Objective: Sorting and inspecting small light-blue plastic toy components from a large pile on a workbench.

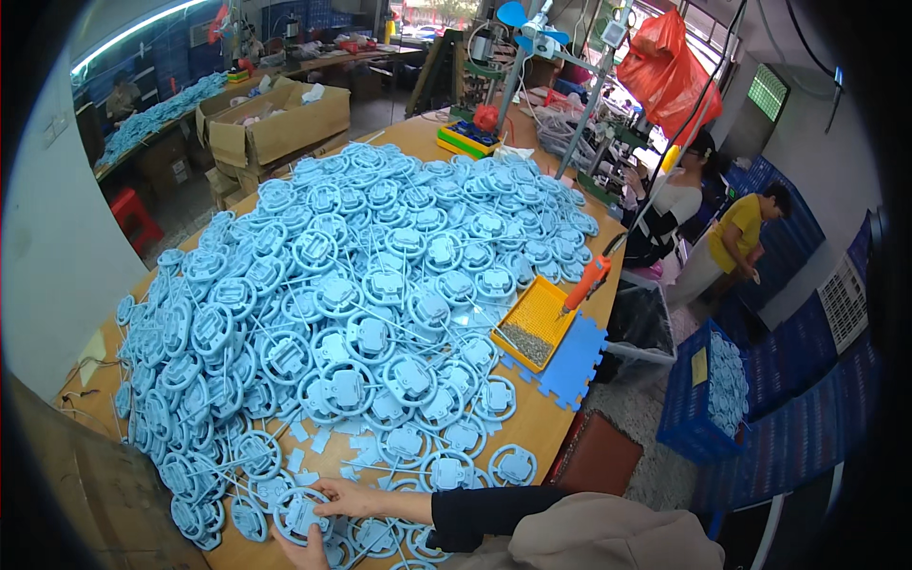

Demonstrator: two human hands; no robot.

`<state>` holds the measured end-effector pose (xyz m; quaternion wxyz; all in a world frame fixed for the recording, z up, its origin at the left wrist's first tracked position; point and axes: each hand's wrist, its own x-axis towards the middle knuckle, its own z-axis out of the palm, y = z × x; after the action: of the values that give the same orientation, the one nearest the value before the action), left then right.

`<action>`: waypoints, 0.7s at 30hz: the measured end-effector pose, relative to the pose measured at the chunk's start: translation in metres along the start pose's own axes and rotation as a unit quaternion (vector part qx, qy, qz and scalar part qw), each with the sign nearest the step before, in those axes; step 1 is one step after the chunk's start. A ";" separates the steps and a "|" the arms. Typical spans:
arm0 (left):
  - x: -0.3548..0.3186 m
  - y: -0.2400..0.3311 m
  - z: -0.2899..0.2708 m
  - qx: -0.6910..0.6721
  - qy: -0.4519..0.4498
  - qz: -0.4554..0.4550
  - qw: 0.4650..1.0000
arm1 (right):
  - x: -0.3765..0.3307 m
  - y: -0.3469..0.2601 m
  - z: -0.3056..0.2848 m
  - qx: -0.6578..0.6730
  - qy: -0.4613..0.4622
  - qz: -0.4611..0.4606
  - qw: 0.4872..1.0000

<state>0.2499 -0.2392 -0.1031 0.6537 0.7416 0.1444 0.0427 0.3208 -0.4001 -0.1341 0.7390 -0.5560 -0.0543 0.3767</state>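
At the near edge of the table I hold a round light-blue plastic part (299,511), a ring with a boxy centre. My left hand (306,553), partly cut off by the lower edge, grips its near rim, with the thumb against it. My right hand (353,498), coming in from the right in a black sleeve, has its fingers closed at the part's right side. Around both hands lie many like parts, some with thin stems, in a large heap (380,266). Small flat light-blue pieces (321,440) are scattered just beyond my hands.
A yellow tray (518,359) of small screws sits on a blue foam mat (575,366), with an orange electric screwdriver (591,281) above it. A blue crate (686,418) of parts stands right. Two people work at the far right. A cardboard box (285,122) stands far left.
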 end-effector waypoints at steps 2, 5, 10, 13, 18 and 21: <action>-0.001 -0.003 -0.001 0.093 0.034 -0.014 0.995 | -0.008 -0.014 0.006 0.002 0.009 0.017 1.000; -0.002 0.001 0.005 0.051 0.025 0.031 0.998 | -0.009 -0.017 0.001 -0.026 0.023 -0.015 0.999; 0.010 0.007 0.014 -0.038 -0.066 -0.020 0.997 | -0.006 -0.007 -0.017 -0.030 0.081 -0.050 0.995; 0.015 -0.002 -0.007 0.030 -0.024 -0.154 0.987 | 0.002 -0.018 -0.048 -0.042 0.185 -0.116 0.975; 0.039 -0.095 -0.061 0.020 0.155 0.106 0.982 | 0.008 -0.063 -0.110 0.140 0.123 -0.298 0.936; 0.056 -0.118 -0.078 0.123 0.173 0.008 0.977 | 0.008 -0.069 -0.095 -0.057 0.174 -0.176 0.967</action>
<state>0.2647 -0.1375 -0.2151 0.5220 0.7989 0.2538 0.1577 0.4084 -0.4758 -0.1126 0.7589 -0.6357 -0.0430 0.1346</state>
